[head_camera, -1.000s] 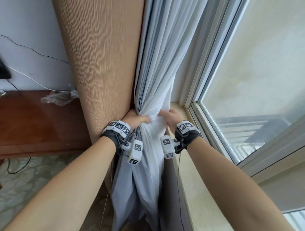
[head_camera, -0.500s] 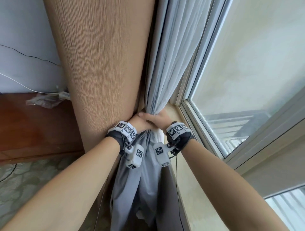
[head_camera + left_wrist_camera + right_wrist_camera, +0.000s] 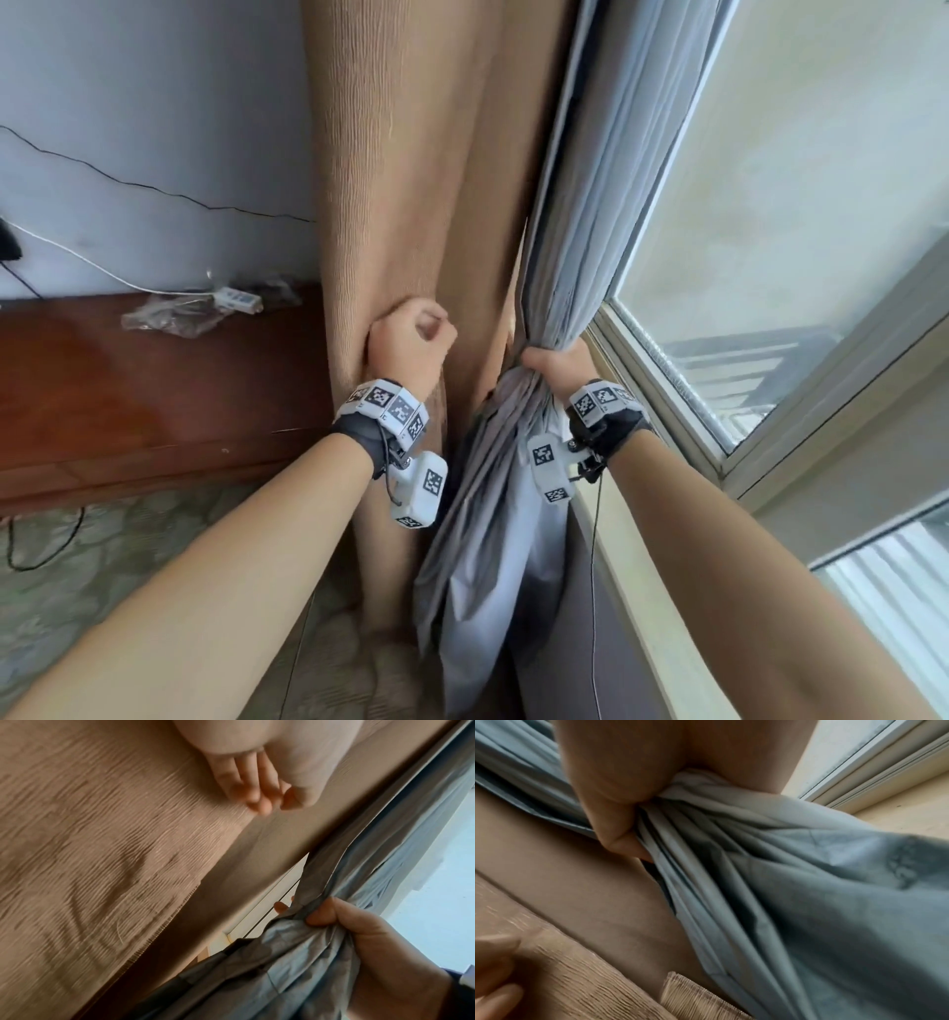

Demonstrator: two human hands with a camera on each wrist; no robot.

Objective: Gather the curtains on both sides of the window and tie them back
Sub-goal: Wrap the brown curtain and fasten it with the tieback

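Note:
A grey-blue thin curtain [image 3: 606,205] hangs beside the window. My right hand [image 3: 557,362] grips it, bunched into a tight bundle, with the loose cloth [image 3: 808,902] fanning out below the fist [image 3: 618,811]. Left of it hangs a tan ribbed curtain [image 3: 411,180]. My left hand [image 3: 411,336] is curled against it. In the left wrist view its fingers [image 3: 252,797] and thumb pinch a fold of the tan cloth [image 3: 102,841]. The two hands are about a hand's width apart. I see no tie-back.
A dark wooden cabinet [image 3: 128,401] stands along the left wall, with a white power strip [image 3: 236,298] and crumpled plastic on top. Cables run along the wall. The window pane [image 3: 796,231] and its beige sill [image 3: 642,591] lie to the right. The patterned floor [image 3: 77,591] is below.
My left hand has left the grey bundle and moved left and up onto the tan curtain. My right hand keeps hold of the gathered grey curtain.

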